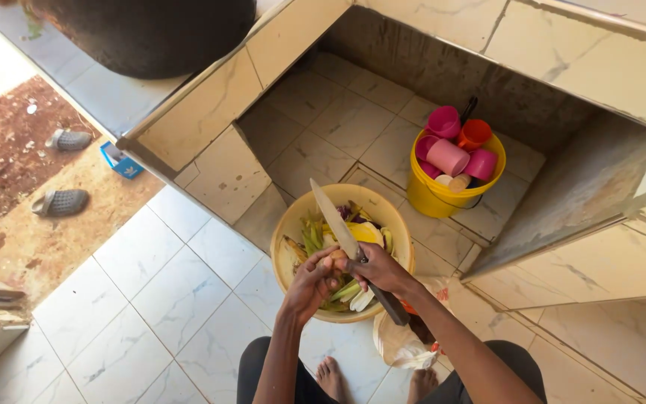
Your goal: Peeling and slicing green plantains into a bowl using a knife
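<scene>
Above the peel-filled basin (287,238), both hands (345,273) meet, right clamping a knife (338,224), left a small peeled piece (336,256)

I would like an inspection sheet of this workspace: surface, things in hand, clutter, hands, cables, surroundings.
Surface: pale marbled tile floor, with a sunken tiled bay behind.
Things in hand: long steel kitchen knife, blade pointing away; small pale peeled piece at the blade; round yellow plastic basin with green peels and yellow pieces below.
Clutter: crumpled clear plastic bag by the feet; yellow plastic bucket full of pink and orange cups.
Hands: left hand closed on the piece; right hand closed on the knife handle.
Cables: nothing seen.
Surroundings: two grey clogs and a blue box on the reddish ground outside; a dark round tank at top.
</scene>
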